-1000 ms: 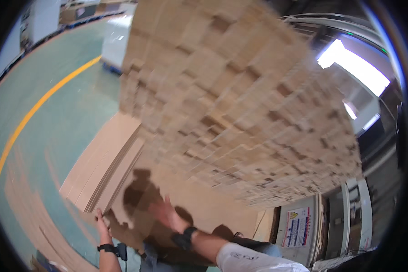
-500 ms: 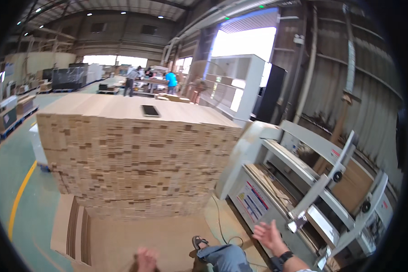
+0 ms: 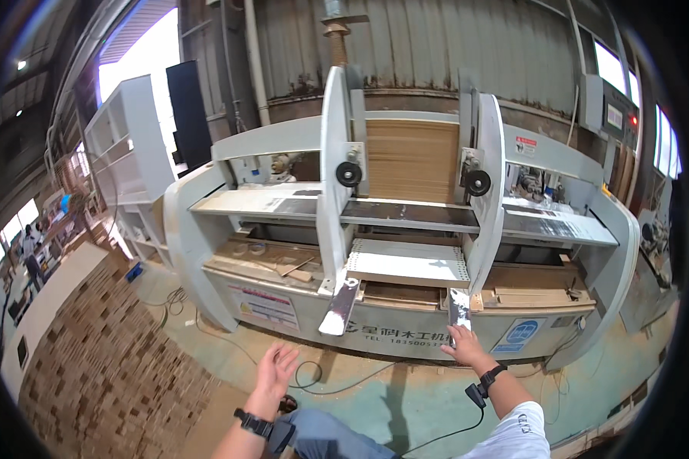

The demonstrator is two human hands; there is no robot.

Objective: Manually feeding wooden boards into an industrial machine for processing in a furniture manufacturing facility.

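A large pale grey woodworking machine (image 3: pixel 283 306) fills the view ahead. Two upright white arms stand at its middle, with a stack of tan boards (image 3: pixel 410 159) behind them and a pale panel (image 3: pixel 407 262) lying between them. My right hand (image 3: pixel 462 344) touches the lower end of the right metal guide strip (image 3: pixel 458 306), fingers spread. My left hand (image 3: pixel 275 369) hovers open in the air below the left guide strip (image 3: pixel 339 306), holding nothing. Both wrists wear dark bands.
A tall stack of wood blocks (image 3: pixel 107 375) stands at lower left. White shelving (image 3: pixel 126 153) is at the far left, with people beyond. Cables (image 3: pixel 314 379) trail over the green floor in front of the machine. A control box (image 3: pixel 612 115) hangs at upper right.
The view has swung right, from the block stack to the machine. My right hand has reached forward onto the right guide strip; my left hand has risen into view.
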